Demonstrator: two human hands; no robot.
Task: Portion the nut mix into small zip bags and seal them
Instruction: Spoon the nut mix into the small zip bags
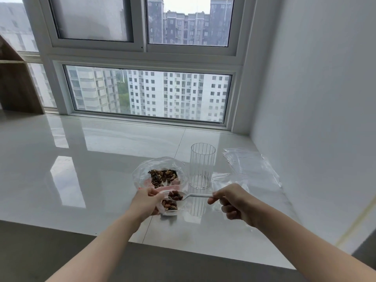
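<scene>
Your left hand pinches the small zip bag open; right hand at 3 o'clock grips the loaded spoon over it. Nut mix at 12. Step: filling. Next: tip, then seal.

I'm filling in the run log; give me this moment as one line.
step: filling | left hand: holds small zip bag open | right hand: spoon of nut mix over bag | supply bag: open
</scene>
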